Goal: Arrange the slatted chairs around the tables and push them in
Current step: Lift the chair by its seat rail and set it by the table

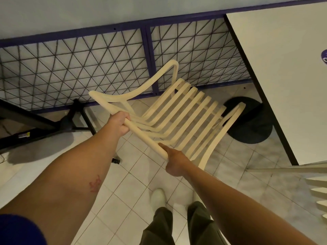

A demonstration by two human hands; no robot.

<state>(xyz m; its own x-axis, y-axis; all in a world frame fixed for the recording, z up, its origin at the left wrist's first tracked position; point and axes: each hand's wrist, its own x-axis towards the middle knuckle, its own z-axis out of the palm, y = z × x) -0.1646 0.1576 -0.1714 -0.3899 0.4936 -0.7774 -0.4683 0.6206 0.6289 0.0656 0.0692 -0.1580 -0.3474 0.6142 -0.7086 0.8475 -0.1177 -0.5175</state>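
The cream slatted chair [185,117] is in the centre of the frame, turned at an angle, with its seat pointing toward the upper right. Both hands hold the round top rail of its back. The left hand [118,123] is wrapped around the upper end of the rail, and the right hand [174,162] grips the lower end. The legs are hidden, so I cannot tell if the chair is lifted or only tipped.

The white worktop [283,68] fills the right of the frame. Its black round base [251,124] stands on the floor just behind the armrest nearer to it. I think the first danger is here: if the chair goes in at this angle, that armrest may hit the worktop edge, or a leg may knock the base. Then the chair would stop crooked instead of sliding under.

The purple wire fence [88,68] runs across the upper part, near the other armrest, and a swing to that side could catch in the mesh. A second slatted chair [318,191] shows at the lower right edge, and a step backward could bump it. The floor tiles [132,183] look smooth, so a foot may slip during the push.
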